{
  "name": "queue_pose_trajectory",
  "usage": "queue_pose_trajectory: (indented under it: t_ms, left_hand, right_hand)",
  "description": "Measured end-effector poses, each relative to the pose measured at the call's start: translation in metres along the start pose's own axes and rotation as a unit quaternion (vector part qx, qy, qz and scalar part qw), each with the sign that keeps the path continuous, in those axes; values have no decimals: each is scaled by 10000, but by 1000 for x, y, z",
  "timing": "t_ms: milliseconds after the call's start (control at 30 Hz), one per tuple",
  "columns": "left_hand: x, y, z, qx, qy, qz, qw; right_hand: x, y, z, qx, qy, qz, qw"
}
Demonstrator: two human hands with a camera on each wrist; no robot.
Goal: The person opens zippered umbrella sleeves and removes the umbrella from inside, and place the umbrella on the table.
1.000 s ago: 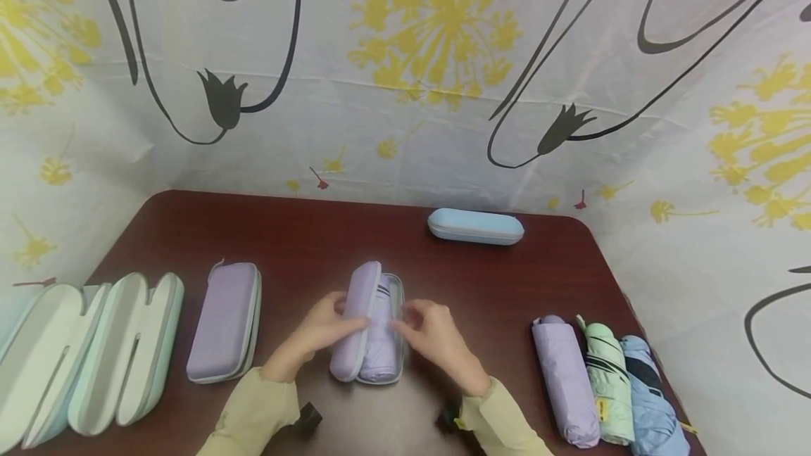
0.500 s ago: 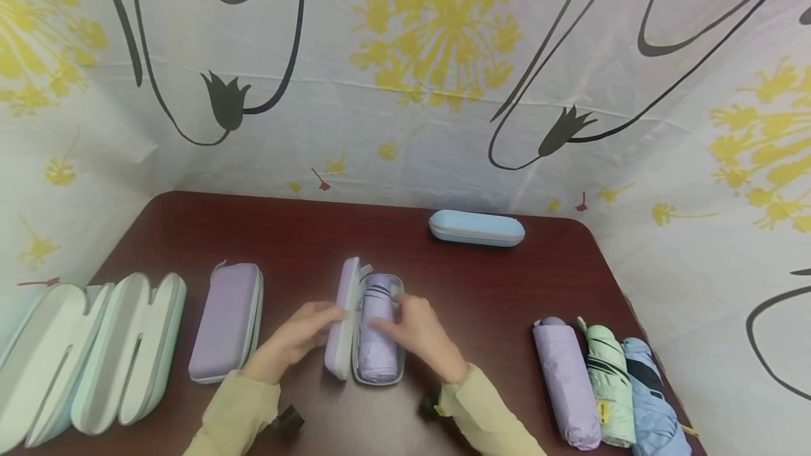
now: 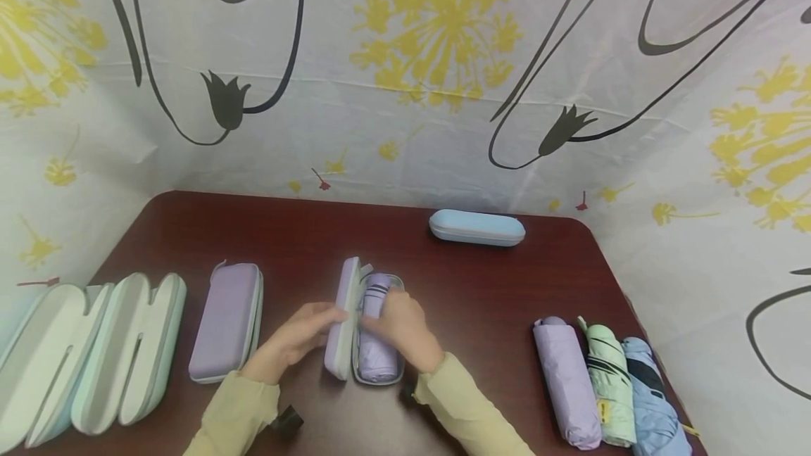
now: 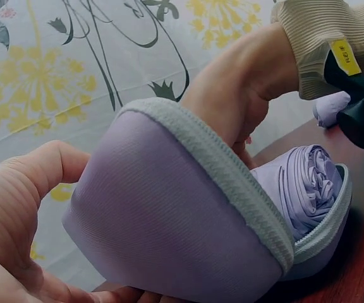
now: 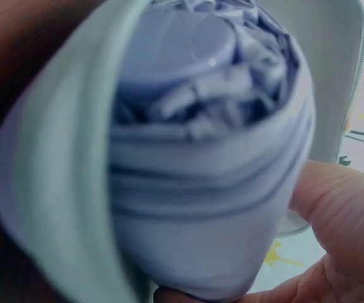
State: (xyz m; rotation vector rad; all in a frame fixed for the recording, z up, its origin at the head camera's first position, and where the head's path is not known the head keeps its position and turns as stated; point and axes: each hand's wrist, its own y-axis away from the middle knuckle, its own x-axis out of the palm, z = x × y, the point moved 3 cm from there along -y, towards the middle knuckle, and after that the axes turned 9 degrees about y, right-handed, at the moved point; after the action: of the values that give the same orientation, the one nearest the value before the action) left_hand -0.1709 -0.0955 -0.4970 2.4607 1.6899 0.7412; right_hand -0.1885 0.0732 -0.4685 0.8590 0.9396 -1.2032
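A lavender zip case [image 3: 343, 322] lies unzipped mid-table in the head view, its lid raised on the left. Inside its right half sits a folded lavender umbrella [image 3: 379, 357]; the left wrist view shows the rolled fabric end of the umbrella [image 4: 308, 183]. My left hand [image 3: 298, 335] holds the raised lid, with thumb and fingers on either side of it [image 4: 36, 208]. From the right, my right hand [image 3: 404, 326] grips the umbrella around its middle. Up close, the right wrist view shows the thumb [image 5: 333, 202] against the umbrella [image 5: 201, 189]; some fingers are hidden behind it.
Left of me lie a closed-looking lavender case [image 3: 225, 322] and pale green and blue cases [image 3: 127, 354] spread open. A light blue case [image 3: 476, 227] rests at the back. On the right are lavender [image 3: 566, 382], green [image 3: 610, 385] and blue [image 3: 655, 400] folded umbrellas.
My left hand has swung the lid left, exposing more of the umbrella. My right hand has moved left from the case's edge onto the umbrella and now grips it.
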Motion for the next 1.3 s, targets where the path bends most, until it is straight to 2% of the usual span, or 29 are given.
queue_pose_trajectory:
  t_ms: [400, 667, 933, 1167, 1300]
  left_hand:
    - [2, 0, 3, 12, -52, -271, 9996]
    - [5, -1, 5, 49, -112, -481, 9988]
    - [7, -2, 7, 121, 45, -503, 9987]
    - [8, -2, 9, 139, 96, -378, 9991]
    - [8, -3, 10, 152, 126, -353, 9992]
  right_hand:
    - [7, -5, -2, 272, -101, 94, 9995]
    - [6, -8, -7, 141, -598, 420, 9972]
    - [7, -8, -11, 37, -1177, 600, 9912]
    - [5, -6, -17, -59, -1706, 729, 9826]
    - [3, -4, -15, -112, -1825, 784, 9800]
